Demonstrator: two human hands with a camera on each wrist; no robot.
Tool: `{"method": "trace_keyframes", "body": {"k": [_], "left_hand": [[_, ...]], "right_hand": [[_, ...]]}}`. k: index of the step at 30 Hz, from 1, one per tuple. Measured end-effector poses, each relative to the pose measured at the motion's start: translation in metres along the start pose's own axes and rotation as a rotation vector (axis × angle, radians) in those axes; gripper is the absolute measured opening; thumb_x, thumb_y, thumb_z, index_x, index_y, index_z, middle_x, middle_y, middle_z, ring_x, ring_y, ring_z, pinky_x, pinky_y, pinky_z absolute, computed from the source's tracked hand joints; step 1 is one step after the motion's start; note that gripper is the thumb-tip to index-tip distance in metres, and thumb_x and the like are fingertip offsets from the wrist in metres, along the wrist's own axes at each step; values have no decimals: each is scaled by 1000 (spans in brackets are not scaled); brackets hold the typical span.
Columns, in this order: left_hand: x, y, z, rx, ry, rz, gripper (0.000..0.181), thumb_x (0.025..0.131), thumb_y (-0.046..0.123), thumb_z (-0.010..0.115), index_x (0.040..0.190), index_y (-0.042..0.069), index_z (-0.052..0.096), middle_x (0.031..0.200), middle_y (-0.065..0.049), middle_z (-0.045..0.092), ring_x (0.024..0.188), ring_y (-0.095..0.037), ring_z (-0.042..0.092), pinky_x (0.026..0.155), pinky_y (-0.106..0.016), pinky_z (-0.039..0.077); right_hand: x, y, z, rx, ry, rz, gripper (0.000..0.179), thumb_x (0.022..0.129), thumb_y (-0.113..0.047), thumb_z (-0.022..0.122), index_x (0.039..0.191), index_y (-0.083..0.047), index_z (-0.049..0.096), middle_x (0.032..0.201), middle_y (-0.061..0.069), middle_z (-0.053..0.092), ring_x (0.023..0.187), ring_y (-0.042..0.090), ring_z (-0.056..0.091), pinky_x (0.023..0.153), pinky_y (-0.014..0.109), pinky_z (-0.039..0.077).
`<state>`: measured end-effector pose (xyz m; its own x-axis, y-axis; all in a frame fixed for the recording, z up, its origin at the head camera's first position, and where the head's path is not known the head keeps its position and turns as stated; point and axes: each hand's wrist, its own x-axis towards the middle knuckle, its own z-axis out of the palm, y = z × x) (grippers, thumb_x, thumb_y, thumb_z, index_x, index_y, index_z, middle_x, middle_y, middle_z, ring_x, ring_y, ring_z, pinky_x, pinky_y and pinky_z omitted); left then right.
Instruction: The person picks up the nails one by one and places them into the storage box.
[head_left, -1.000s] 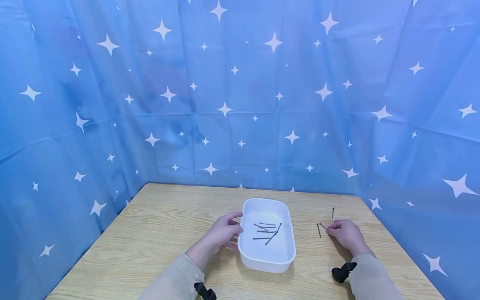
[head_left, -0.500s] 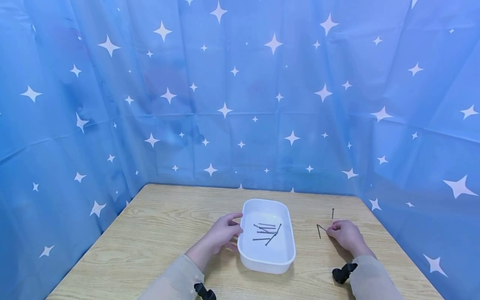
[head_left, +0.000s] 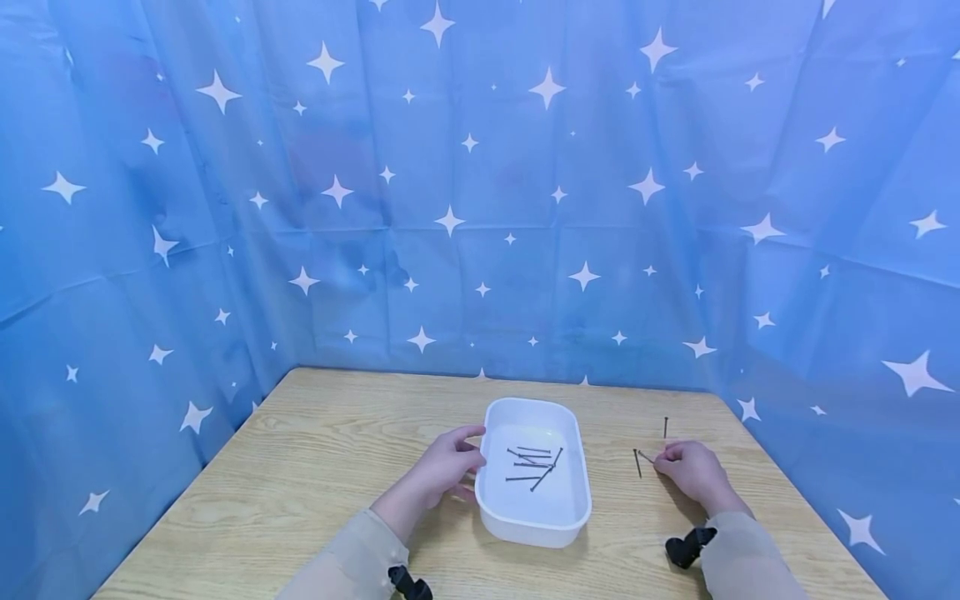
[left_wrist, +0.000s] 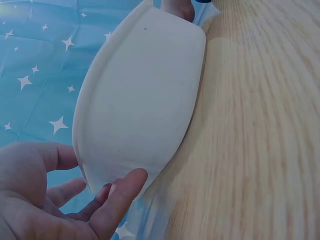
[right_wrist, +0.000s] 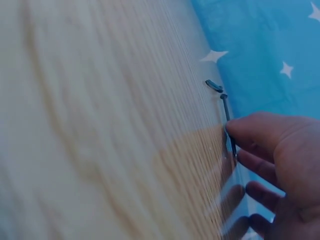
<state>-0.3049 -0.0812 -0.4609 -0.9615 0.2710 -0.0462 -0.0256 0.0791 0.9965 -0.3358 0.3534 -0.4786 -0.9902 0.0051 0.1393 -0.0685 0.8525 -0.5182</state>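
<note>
My left hand (head_left: 446,461) is at the left side of a white plastic tray (head_left: 532,533), its spread fingers against the rim and outer wall. In the left wrist view a fingertip (left_wrist: 134,179) lies on the tray's wall (left_wrist: 140,90). Several dark nails (head_left: 523,478) lie loosely crossed inside. To the tray's right, my right hand (head_left: 693,469) pinches a nail (right_wrist: 226,106) between thumb and fingers, close over the table, its head end pointing away. A loose nail (head_left: 637,464) lies just left of the held one, and another nail (head_left: 665,427) lies farther back.
The wood-grain table (head_left: 337,433) ends at a blue star-patterned curtain (head_left: 480,183) at the back and sides. A black wrist device (head_left: 686,548) sits at my right sleeve, and another black device (head_left: 410,583) at my left.
Hardly anything moves. The right hand keeps its place, and the head of the nail in it has tipped slightly. The left hand and tray stay put.
</note>
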Motion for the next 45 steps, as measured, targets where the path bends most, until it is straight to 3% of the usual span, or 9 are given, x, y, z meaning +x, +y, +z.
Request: {"method": "trace_keyframes", "body": {"k": [4,7,10,19,25,30,34,39,45], "left_hand": [[0,1,0,-4,-2,1,69,86,6,65,152,5,46,119,-25,60,88,-29,65,60,-48,64],[0,1,0,-5,-2,3,68,87,6,65,152,5,45,120,-25,59,88,-30,65,60,-48,64],[0,1,0,-2,0,3,68,87,6,65,152,6,45,121,-25,59,89,-30,65,60,-48,64],[0,1,0,-6,0,1,67,87,6,65,152,6,46,120,-24,59,89,-30,64,60,-48,64],[0,1,-1,-9,-2,1,68,87,6,65,152,5,45,119,-24,59,89,-30,64,61,-48,64],[-1,1,0,-1,-2,-1,67,88,6,66,152,6,45,120,-23,59,89,-30,64,61,-48,64],[-1,1,0,7,3,2,67,88,6,65,152,6,46,120,-22,60,90,-30,64,60,-48,64],[0,0,0,9,6,2,67,89,6,65,153,6,45,121,-23,60,91,-30,65,60,-48,64],[-1,0,0,11,11,-3,65,90,7,65,152,7,45,120,-21,60,91,-30,64,60,-47,64]], "right_hand": [[-1,0,0,23,3,0,21,96,-15,67,76,-6,67,129,33,59,94,43,60,73,42,47],[-2,-1,0,58,6,9,23,95,-15,66,73,-7,63,112,25,65,71,26,50,62,34,38],[-3,-2,-2,84,8,22,19,95,-15,66,77,-7,65,102,18,64,65,21,45,57,32,36],[-2,-3,-6,132,-13,30,16,96,-17,64,84,-7,69,112,23,63,60,21,49,51,32,40],[-2,-6,-8,136,-7,29,17,97,-18,63,91,-5,72,125,31,59,63,22,51,53,33,43],[0,-11,-11,118,10,15,20,98,-20,63,95,-3,74,131,33,55,78,24,53,60,34,44],[1,-13,-13,109,17,0,21,99,-20,63,96,-2,74,132,33,56,100,36,57,71,40,47],[3,-17,-16,111,20,-29,21,100,-20,62,94,-2,72,137,36,50,127,53,45,90,56,47],[2,-26,-22,137,2,-28,26,101,-24,60,95,0,70,143,36,45,133,57,37,94,60,46]]}}
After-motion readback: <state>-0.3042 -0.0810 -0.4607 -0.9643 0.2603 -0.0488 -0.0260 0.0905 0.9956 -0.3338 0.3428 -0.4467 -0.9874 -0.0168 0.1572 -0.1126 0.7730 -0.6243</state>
